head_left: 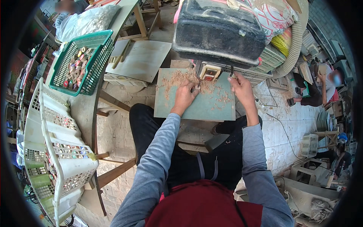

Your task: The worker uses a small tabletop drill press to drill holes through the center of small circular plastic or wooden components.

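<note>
A dusty black drill press (219,34) stands before me, with a red switch in a pale yellow frame (210,73) on its front. Under it lies a grey-green board (177,108) strewn with curly wood shavings (172,80). My left hand (183,97) rests on this board, fingers closed on a small round wooden piece (196,88) close to the drill. The drill's tip is hidden behind the switch housing. Right of the machine, my right hand (242,87) is wrapped round the end of a dark lever handle (232,71).
On the left bench (81,113), a green basket (96,72) holds many small wooden pieces (78,68); a white basket (70,170) tilts nearer me. Crates (273,60) and a ribbed hose (293,56) flank the machine's right. Another person (321,87) sits far right; a cable (283,130) crosses the tiles.
</note>
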The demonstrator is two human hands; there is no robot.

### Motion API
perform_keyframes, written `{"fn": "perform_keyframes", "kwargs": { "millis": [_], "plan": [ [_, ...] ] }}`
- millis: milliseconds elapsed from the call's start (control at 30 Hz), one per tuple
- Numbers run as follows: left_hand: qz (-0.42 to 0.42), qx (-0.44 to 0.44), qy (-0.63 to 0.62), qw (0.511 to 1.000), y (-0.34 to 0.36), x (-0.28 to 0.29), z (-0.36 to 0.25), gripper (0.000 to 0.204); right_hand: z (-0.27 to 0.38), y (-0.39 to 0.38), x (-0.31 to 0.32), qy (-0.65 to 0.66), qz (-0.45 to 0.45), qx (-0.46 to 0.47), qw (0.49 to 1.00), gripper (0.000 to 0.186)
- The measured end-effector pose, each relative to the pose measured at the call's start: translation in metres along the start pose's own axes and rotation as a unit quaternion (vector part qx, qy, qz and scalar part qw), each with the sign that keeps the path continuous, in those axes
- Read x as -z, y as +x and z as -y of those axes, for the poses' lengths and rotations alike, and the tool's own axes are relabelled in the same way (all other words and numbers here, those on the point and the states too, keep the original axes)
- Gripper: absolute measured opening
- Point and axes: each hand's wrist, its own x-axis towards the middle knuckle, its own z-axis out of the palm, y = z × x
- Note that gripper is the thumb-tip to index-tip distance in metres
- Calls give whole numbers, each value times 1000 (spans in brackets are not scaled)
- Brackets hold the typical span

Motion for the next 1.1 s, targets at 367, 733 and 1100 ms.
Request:
{"fn": "perform_keyframes", "kwargs": {
  "millis": [367,733,1100],
  "plan": [
    [-9,-42,27,999,1,-4,8,35,-1,15,-3,10,6,-7,1000,50],
    [-1,-36,40,999,1,-3,9,37,-2,22,-4,4,-5,-6,1000,48],
    [3,-3,-9,1000,2,-2,6,29,9,37,-6,-112,-35,-57,991,34]
  ]
}}
